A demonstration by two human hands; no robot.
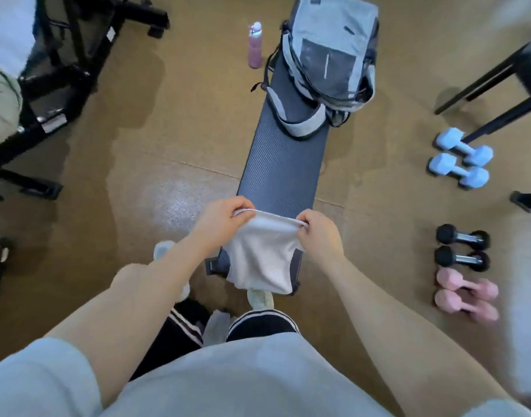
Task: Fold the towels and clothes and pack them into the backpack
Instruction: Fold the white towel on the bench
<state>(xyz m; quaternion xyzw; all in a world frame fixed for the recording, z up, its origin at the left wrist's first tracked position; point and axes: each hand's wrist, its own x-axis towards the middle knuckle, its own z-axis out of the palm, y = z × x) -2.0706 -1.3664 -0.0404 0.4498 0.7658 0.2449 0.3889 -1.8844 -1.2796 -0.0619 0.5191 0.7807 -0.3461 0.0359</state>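
A pale pinkish-white cloth [262, 260] hangs over the near end of a dark grey bench [283, 164]. My left hand [225, 218] pinches its top left corner and my right hand [318, 233] pinches its top right corner, stretching the upper edge between them. A grey backpack [330, 55] lies at the far end of the bench, its straps trailing toward me. Whether its main compartment is unzipped I cannot tell.
A pink water bottle [255, 46] stands on the floor left of the backpack. Blue dumbbells [461, 158], black dumbbells [462, 248] and pink dumbbells [465, 293] lie on the right. A black exercise machine [62, 85] stands at the left. A black table leg [499, 115] is at upper right.
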